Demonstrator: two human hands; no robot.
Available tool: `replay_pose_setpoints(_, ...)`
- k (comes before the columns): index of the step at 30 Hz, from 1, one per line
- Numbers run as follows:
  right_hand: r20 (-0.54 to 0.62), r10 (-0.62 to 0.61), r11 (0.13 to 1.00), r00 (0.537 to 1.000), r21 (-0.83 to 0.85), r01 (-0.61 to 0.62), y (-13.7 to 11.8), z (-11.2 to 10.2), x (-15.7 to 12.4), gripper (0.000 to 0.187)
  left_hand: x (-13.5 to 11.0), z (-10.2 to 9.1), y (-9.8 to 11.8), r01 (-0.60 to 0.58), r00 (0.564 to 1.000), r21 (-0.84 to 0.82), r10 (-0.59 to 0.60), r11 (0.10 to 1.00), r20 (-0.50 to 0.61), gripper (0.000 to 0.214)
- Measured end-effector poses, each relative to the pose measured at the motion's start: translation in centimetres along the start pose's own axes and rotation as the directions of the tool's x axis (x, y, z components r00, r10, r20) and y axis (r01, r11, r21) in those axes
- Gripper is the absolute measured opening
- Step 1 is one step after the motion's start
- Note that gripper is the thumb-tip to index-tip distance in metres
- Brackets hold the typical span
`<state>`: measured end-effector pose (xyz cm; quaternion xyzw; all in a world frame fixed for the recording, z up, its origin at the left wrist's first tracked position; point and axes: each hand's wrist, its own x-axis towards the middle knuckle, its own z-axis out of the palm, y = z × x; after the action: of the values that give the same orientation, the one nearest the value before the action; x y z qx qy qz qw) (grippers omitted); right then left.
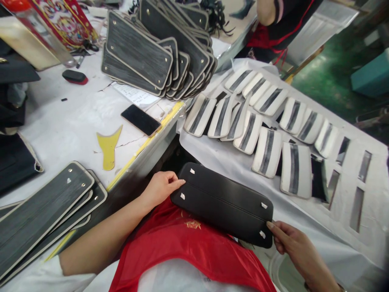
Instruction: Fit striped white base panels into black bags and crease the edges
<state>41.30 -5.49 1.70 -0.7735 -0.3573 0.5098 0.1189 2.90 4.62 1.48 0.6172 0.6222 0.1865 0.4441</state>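
Note:
A long black leather panel (225,200) with rounded corners lies across my lap, above a red apron (188,239). It has a stitched line along its middle and a small white patch near each corner. My left hand (162,187) pinches its left end between thumb and fingers. At the opposite end, my right hand (287,237) grips the short edge, thumb on top and fingers curled beneath. The panel's underside is hidden.
Stacked dark panels with pale edges (139,48) fill the left table's back; more panels (45,215) lie nearer. A phone (141,120) and yellow template (108,147) rest between. Rows of white-and-black pieces (267,152) cover the right table. Another person's arm (266,11) shows behind.

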Motion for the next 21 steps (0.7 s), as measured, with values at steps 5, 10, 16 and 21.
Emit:
replay_pose_setpoints(5,0.011,0.015,1.000,1.000,-0.026,-0.015,-0.2,-0.1,0.1,0.047,0.1,0.0,0.3,0.014,1.000,0.035,-0.014,0.999,-0.012,0.035)
replay_pose_setpoints(10,0.001,0.020,0.999,1.000,-0.040,-0.020,-0.3,-0.1,0.3,0.047,0.2,-0.1,0.5,0.028,1.000,0.081,-0.028,0.996,0.010,0.036)
replay_pose_setpoints(16,-0.048,0.044,0.998,0.998,-0.051,-0.046,-0.6,0.3,0.1,0.044,1.1,-0.7,0.9,-0.027,0.992,0.241,-0.003,0.970,0.123,0.038)
replay_pose_setpoints(21,-0.123,0.061,0.991,0.991,-0.114,-0.075,-0.7,0.4,0.0,0.039,1.5,-0.9,1.4,-0.089,0.983,0.468,0.002,0.879,0.183,0.035)
